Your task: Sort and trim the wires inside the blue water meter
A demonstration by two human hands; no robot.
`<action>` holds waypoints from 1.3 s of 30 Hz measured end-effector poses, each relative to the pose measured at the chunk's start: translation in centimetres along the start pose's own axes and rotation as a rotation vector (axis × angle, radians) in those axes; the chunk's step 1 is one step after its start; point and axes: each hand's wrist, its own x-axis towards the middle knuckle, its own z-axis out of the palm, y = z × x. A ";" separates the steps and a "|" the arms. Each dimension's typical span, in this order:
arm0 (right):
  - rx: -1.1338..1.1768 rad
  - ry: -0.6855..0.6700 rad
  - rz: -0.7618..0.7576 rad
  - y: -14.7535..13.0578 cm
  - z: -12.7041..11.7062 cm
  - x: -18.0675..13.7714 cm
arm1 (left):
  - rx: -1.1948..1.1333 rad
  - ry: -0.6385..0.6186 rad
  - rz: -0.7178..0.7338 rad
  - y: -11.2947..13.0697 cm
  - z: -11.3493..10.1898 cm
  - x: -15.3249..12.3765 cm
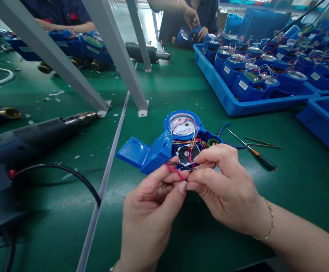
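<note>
A blue water meter (155,151) lies on the green bench with its lid swung out to the left. Its round dial (183,124) faces up, and red, yellow and black wires run across the open housing. My left hand (155,207) pinches a red wire (177,172) between thumb and fingers at the meter's near side. Fingertips of my right hand (224,185) are pressed together on the wires right beside it, almost touching my left thumb. What exactly sits between the right fingertips is too small to make out.
Right of the meter lie a screwdriver (262,158), tweezers (262,144) and blue-handled pliers (224,128). A heat gun (39,134) lies at left with its black cable. Grey metal posts (119,56) rise from the bench. Blue trays (229,107) hold several meters. Across the bench, a co-worker's hands (193,19) handle another meter.
</note>
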 end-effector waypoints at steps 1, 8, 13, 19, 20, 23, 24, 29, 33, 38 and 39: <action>-0.010 0.005 0.006 0.0 0.0 0.0 | 0.008 0.002 -0.003 0.0 0.0 0.0; -0.058 0.025 0.034 0.0 0.5 -0.3 | 0.072 0.062 0.004 0.4 0.7 0.2; -0.059 0.030 0.028 0.0 0.6 -0.4 | 0.116 0.132 0.050 0.7 1.3 0.2; -0.055 0.060 0.039 0.2 0.9 -0.6 | 0.191 0.080 0.063 0.6 1.2 -0.2; -0.053 0.076 0.048 0.3 0.9 -0.6 | 0.208 0.074 0.075 0.5 1.1 -0.2; -0.077 0.111 0.068 0.5 0.8 -0.5 | 0.259 0.047 0.100 0.4 0.8 -0.2; -0.096 0.118 0.074 0.6 0.7 -0.5 | 0.278 0.034 0.096 0.4 0.8 -0.2; -0.181 0.193 0.105 1.5 0.1 -0.1 | 0.345 -0.008 0.128 0.4 0.5 -0.4; -0.207 0.211 0.100 2.1 -0.1 0.0 | 0.304 -0.079 0.137 0.1 0.2 -0.3; -0.323 0.267 -0.064 1.4 -0.5 -0.5 | 0.179 -0.148 0.104 -0.1 -0.2 -0.3; -0.309 0.238 -0.111 1.1 -0.6 -0.6 | 0.174 -0.157 0.090 -0.1 -0.2 -0.3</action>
